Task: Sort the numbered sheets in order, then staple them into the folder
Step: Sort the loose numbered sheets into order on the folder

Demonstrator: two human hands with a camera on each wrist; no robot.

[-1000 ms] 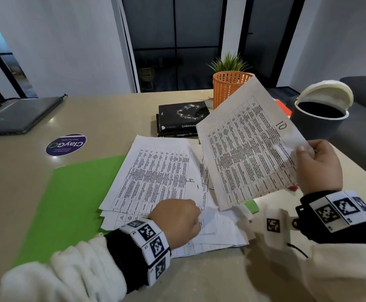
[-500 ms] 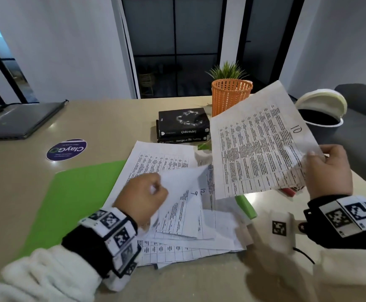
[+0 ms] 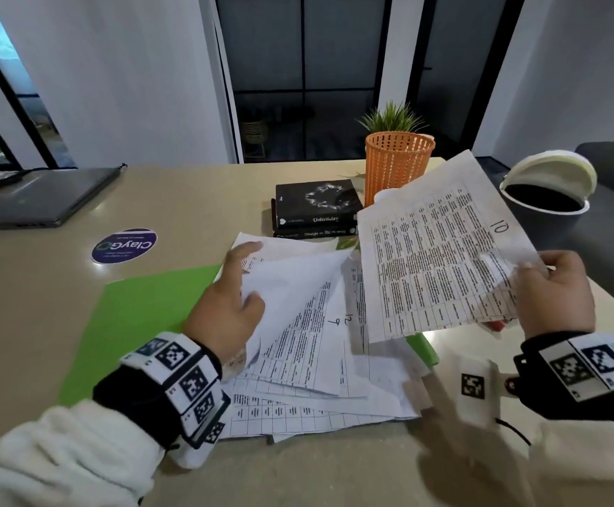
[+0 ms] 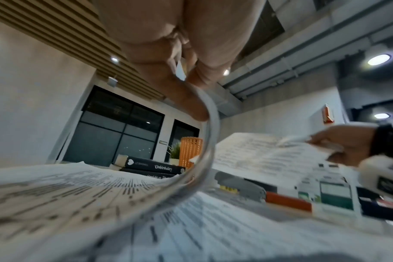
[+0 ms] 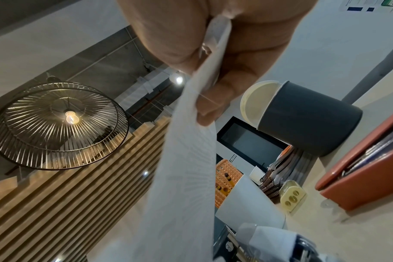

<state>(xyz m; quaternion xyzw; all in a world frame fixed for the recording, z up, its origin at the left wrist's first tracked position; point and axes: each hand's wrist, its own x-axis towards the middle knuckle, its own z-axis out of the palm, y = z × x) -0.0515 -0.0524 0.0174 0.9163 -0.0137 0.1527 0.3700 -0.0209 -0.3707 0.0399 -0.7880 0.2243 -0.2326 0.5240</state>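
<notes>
My right hand pinches sheet 10 aloft, left hand pinches a peeled-up page on the pile over the green folder on the counter. The risk I see — that loose pile sliding and scrambling the order, or the bent page creasing in my grip.

Sheets: white, dense black tabular print, handwritten black numerals. Folder: bright green. Worktop: beige. Books: black, white lettering. Basket: orange lattice. Sticker: purple, round. Wristbands: black-and-white square markers. Stapler: grey.
</notes>
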